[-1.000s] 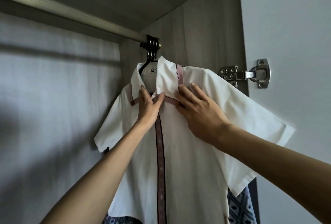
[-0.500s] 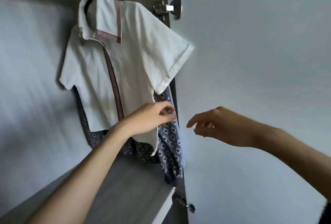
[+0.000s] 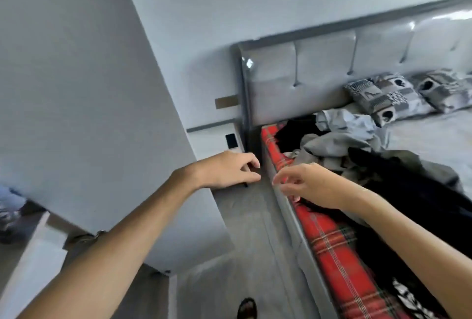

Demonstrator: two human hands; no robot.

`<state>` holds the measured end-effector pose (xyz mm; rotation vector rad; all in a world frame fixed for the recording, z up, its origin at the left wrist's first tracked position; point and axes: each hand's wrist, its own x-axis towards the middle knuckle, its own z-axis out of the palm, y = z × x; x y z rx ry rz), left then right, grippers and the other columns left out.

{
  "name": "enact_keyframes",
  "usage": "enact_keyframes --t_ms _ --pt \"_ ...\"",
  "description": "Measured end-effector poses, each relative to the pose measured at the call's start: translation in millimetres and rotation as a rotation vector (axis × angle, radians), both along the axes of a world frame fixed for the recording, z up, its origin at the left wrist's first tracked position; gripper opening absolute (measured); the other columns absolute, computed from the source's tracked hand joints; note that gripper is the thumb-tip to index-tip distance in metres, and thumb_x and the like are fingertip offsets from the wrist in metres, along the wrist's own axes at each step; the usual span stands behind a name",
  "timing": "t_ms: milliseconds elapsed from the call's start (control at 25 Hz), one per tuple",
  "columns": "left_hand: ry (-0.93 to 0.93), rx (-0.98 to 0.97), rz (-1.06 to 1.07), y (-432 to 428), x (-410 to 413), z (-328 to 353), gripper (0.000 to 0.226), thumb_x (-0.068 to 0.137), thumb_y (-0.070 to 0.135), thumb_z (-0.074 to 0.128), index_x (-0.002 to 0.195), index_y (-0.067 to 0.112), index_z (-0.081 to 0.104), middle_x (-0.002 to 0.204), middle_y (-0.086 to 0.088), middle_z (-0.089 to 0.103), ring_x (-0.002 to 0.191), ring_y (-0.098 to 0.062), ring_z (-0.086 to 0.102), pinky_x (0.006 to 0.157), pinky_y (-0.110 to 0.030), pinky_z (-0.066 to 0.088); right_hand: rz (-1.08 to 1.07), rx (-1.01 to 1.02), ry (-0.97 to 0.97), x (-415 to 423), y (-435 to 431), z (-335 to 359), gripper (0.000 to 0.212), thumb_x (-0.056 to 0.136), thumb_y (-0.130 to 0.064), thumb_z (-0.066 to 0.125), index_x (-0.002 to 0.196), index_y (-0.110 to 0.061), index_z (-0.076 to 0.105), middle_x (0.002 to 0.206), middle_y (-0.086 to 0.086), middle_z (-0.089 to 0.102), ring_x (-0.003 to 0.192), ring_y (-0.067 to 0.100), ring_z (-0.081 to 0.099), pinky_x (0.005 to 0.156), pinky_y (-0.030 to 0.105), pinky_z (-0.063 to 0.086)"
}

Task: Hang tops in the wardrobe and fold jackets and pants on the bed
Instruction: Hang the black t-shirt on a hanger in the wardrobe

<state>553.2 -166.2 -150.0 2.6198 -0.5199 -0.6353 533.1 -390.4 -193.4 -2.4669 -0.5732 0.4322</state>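
Right hand [image 3: 305, 183] hangs slack and empty over the bed's [image 3: 431, 140] near edge. It is nearer the clothes pile [image 3: 339, 145] than the left hand [image 3: 227, 169], which is equally loose and empty. The pile runs along that edge, beyond and to the right; the pieces are probably jackets, but they are hard to tell apart. Half a second ago both hands were at the hung shirt.

Wardrobe door [image 3: 76, 89]: plain pale grey
Headboard [image 3: 319, 81]: mid grey, darker grey frame
Bed cover [image 3: 339, 255]: red tartan, dark green and white lines
Pillows [image 3: 383, 99]: black, white and grey patchwork print
Crumpled garment [image 3: 339, 145]: light grey
Large garment [image 3: 408, 191]: black
Sheet [image 3: 434, 135]: pale grey
Floor [image 3: 255, 242]: grey
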Motion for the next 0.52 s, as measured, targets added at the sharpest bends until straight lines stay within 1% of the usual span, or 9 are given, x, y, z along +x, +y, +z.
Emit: enact_keyframes --t_ms 80,160,240,280,360,440,520 --pt "0.037 0.021 -0.188 -77.9 21.9 -30.2 0.037 0.096 0.042 0.059 0.128 0.023 0.058 0.115 0.003 0.069 0.103 -0.011 0.062 0.095 -0.027 0.045 -0.157 -0.023 0.074 -15.9 -63.3 -30.7 0.015 0.094 -0.024 0.061 0.106 -0.028 0.07 0.079 -0.01 0.07 0.065 -0.001 0.063 0.078 0.025 0.052" --pt "0.088 0.032 -0.391 -160.4 35.6 -58.4 0.037 0.096 0.041 0.059 0.128 0.021 0.058 0.114 0.002 0.069 0.104 -0.014 0.062 0.094 -0.027 0.045 -0.373 -0.037 0.16 -42.5 -127.5 -60.5 0.017 0.094 -0.025 0.06 0.108 -0.027 0.069 0.084 -0.007 0.073 0.07 0.003 0.066 0.079 0.023 0.052" --pt "0.124 0.014 -0.505 -209.9 40.6 -77.7 0.036 0.096 0.043 0.058 0.126 0.024 0.057 0.111 0.004 0.068 0.103 -0.015 0.062 0.094 -0.031 0.046 -0.536 -0.003 0.241 -68.6 -168.0 -79.3 0.018 0.096 -0.023 0.058 0.11 -0.026 0.068 0.085 -0.005 0.073 0.07 0.006 0.068 0.074 0.018 0.051" --pt "0.152 0.0 -0.554 -231.9 42.7 -88.2 0.035 0.096 0.045 0.057 0.125 0.026 0.057 0.109 0.007 0.067 0.102 -0.013 0.062 0.094 -0.032 0.048 -0.636 0.021 0.278 -83.2 -185.7 -87.3 0.017 0.097 -0.023 0.057 0.109 -0.027 0.067 0.084 -0.005 0.073 0.069 0.006 0.068 0.072 0.018 0.052" --pt "0.203 -0.001 -0.693 -284.3 43.9 -108.6 0.034 0.096 0.049 0.055 0.124 0.031 0.056 0.109 0.011 0.065 0.102 -0.008 0.06 0.094 -0.032 0.049 -0.887 0.069 0.331 -120.7 -223.8 -105.7 0.017 0.098 -0.021 0.055 0.107 -0.029 0.067 0.081 -0.006 0.072 0.067 0.005 0.067 0.068 0.024 0.054" --pt "0.256 0.007 -0.802 -332.2 37.1 -127.0 0.035 0.096 0.049 0.054 0.125 0.03 0.057 0.112 0.01 0.066 0.102 -0.007 0.061 0.093 -0.03 0.048 -1.108 0.132 0.376 -164.9 -255.0 -128.8 0.016 0.098 -0.019 0.055 0.103 -0.028 0.068 0.077 -0.005 0.072 0.061 0.002 0.063 0.061 0.023 0.051" --pt "0.306 0.019 -0.853 -368.2 25.7 -141.4 0.035 0.097 0.046 0.054 0.126 0.027 0.057 0.113 0.008 0.066 0.103 -0.009 0.061 0.09 -0.027 0.046 -1.261 0.205 0.415 -204.2 -278.9 -156.0 0.016 0.097 -0.017 0.056 0.101 -0.026 0.069 0.073 -0.003 0.071 0.058 0.002 0.06 0.062 0.023 0.047"
